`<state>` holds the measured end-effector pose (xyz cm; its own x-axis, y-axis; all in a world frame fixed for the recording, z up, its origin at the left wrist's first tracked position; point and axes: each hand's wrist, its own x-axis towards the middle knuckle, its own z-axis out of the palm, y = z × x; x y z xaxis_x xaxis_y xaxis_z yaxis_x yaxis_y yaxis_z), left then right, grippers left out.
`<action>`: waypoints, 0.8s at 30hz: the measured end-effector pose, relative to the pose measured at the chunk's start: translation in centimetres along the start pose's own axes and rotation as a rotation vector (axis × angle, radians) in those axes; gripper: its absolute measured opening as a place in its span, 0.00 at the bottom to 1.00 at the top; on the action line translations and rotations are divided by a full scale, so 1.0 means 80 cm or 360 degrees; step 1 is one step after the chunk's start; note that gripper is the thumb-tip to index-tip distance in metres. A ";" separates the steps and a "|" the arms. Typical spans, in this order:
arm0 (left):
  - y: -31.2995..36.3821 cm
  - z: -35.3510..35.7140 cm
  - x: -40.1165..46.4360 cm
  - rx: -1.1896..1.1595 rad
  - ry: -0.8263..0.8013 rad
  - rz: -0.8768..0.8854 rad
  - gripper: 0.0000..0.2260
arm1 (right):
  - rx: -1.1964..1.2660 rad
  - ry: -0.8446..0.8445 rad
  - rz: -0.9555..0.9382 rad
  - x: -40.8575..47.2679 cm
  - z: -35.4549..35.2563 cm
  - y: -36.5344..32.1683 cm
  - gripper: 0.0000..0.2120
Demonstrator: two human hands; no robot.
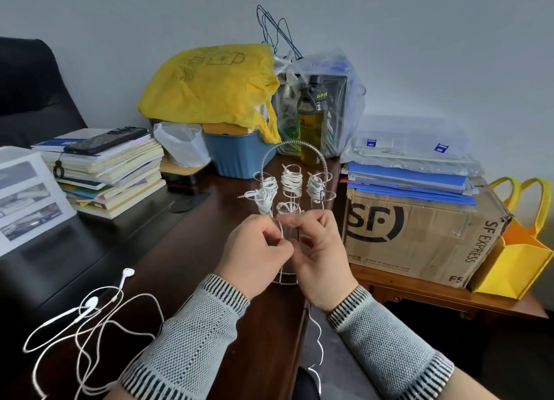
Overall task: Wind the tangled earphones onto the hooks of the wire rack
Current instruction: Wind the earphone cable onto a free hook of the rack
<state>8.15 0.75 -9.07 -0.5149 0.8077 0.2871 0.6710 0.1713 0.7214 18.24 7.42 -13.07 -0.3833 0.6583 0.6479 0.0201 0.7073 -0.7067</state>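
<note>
Earphones (90,306), white and corded, lie in a loose tangle on the dark bench (186,249) at the lower left, two earbuds showing among the loops. Another white cord (319,342) hangs off the bench edge below the right wrist and seems to run up into the hands. Just ahead stands the wire rack (295,156), a small chrome stand with an arched handle. Four of its hooks already carry neatly wound white bundles (291,181); the near hook in the middle and one at the right look bare.

Both hands meet in front of the rack's near hook. The left hand (254,249) has its grip closed, fingertips pinching the thin cord. The right hand (320,249) is curled too, and appears to pinch the same cord just beside it.

Judging by this, the job is well past halfway: one set is being wound, and the tangled set on the bench is left.

Behind are stacked books (114,171), a yellow bag (209,84) and a cardboard box (419,234).
</note>
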 end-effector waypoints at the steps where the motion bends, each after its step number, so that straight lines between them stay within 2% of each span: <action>1: 0.001 -0.002 -0.001 0.0064 -0.0021 0.0025 0.08 | -0.0024 -0.0025 -0.0035 -0.001 0.001 0.001 0.22; 5: 0.002 -0.010 -0.004 0.0177 -0.0050 0.0106 0.10 | -0.0108 -0.0013 -0.0012 0.007 0.001 0.006 0.13; 9: 0.010 -0.020 -0.003 0.0270 0.0041 0.0128 0.07 | -0.0141 0.0061 0.0026 0.011 0.004 0.006 0.07; 15: -0.004 -0.049 0.000 0.0404 -0.0211 -0.0075 0.06 | -0.0141 0.0197 0.0100 0.013 0.004 0.005 0.01; 17: -0.004 -0.060 -0.002 0.0207 -0.0303 -0.0100 0.05 | -0.0070 0.0229 0.0153 0.013 0.006 0.007 0.02; 19: 0.003 -0.063 -0.003 -0.0213 -0.0327 -0.0082 0.02 | 0.0112 0.0250 0.0293 0.015 0.007 0.006 0.04; 21: 0.009 -0.056 0.000 -0.0587 -0.0247 -0.0098 0.01 | 0.0264 0.0252 0.0460 0.018 0.006 0.005 0.07; 24: 0.014 -0.035 0.012 -0.0888 -0.0058 -0.0246 0.02 | 0.0416 0.0253 0.0589 0.023 0.000 0.001 0.09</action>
<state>6.88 0.13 -6.22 -0.5593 0.8175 0.1374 0.2014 -0.0267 0.9791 17.53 8.71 -11.97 -0.2481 0.8993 0.3601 -0.1120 0.3426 -0.9328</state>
